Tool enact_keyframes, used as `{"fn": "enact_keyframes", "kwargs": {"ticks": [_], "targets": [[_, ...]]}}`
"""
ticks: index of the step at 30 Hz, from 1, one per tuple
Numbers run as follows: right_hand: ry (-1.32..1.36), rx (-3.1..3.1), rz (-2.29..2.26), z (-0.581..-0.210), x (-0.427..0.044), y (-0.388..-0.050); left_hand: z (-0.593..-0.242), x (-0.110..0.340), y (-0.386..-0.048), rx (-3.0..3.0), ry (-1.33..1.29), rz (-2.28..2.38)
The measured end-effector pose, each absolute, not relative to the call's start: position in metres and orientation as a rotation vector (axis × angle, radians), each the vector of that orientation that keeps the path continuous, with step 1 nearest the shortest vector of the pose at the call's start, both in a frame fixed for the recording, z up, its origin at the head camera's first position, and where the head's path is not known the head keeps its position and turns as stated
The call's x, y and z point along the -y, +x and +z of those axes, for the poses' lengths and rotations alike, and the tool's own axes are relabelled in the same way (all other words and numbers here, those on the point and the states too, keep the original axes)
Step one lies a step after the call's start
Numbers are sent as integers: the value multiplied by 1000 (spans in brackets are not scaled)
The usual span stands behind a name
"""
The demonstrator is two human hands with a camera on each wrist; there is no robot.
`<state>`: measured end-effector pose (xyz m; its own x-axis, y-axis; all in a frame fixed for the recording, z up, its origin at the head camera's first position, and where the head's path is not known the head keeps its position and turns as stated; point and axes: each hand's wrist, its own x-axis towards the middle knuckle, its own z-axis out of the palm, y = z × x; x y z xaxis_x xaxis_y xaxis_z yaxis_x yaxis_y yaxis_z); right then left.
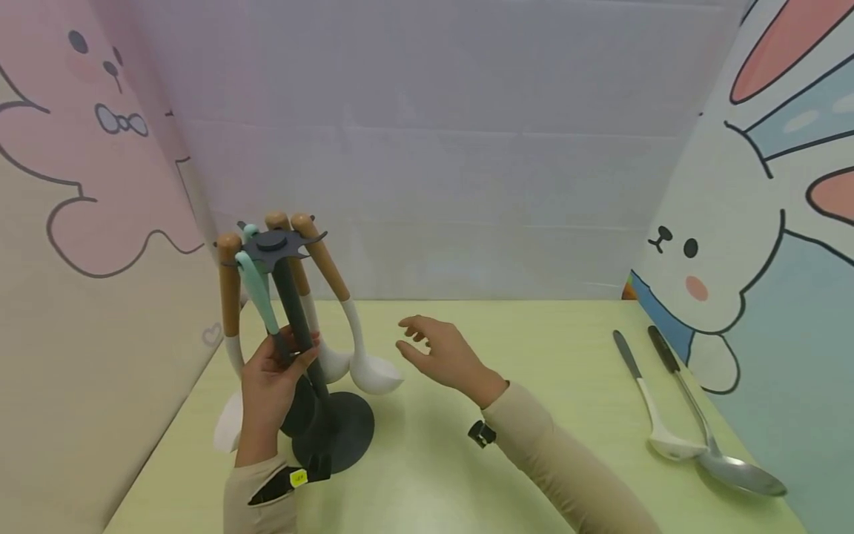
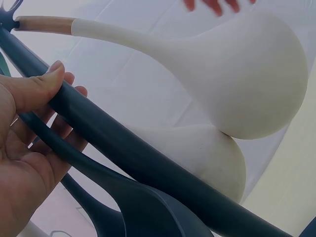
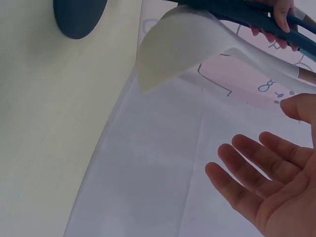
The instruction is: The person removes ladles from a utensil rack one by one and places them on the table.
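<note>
My left hand (image 1: 270, 382) grips the dark post (image 1: 288, 293) of a utensil stand, thumb on the near side and fingers behind. In the left wrist view, a dark utensil's neck (image 2: 74, 150) also passes across those fingers. From the stand's top hang a white ladle (image 1: 373, 374) with a wooden handle, a second white utensil (image 1: 332, 363) behind it, another wooden handle (image 1: 230, 289) at left, and a mint-green handle (image 1: 256, 289). My right hand (image 1: 445, 357) hovers to the right of the white ladle, apart from it, fingers spread and loosely bent, holding nothing.
The stand's round dark base (image 1: 350, 437) is on the pale yellow-green table (image 1: 427, 475). On the right lie a white ladle with a grey handle (image 1: 670, 445) and a metal spoon or ladle with a black handle (image 1: 740, 475). Walls with cartoon animals enclose the table.
</note>
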<state>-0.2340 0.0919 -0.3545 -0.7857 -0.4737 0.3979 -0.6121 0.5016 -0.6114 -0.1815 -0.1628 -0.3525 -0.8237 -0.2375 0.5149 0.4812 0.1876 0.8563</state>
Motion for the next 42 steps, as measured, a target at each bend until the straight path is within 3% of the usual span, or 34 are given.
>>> {"fn": "enact_keyframes", "kwargs": {"ticks": [7, 17, 42], "targets": [[1141, 2492, 1257, -352, -60, -229, -352, 162, -181, 1917, -205, -1688], [1188, 2400, 1400, -360, -31, -232, -353, 162, -181, 1920, -191, -1697], [1119, 2253, 1737, -376, -35, -246, -357, 162, -182, 1868, -253, -1723]]}}
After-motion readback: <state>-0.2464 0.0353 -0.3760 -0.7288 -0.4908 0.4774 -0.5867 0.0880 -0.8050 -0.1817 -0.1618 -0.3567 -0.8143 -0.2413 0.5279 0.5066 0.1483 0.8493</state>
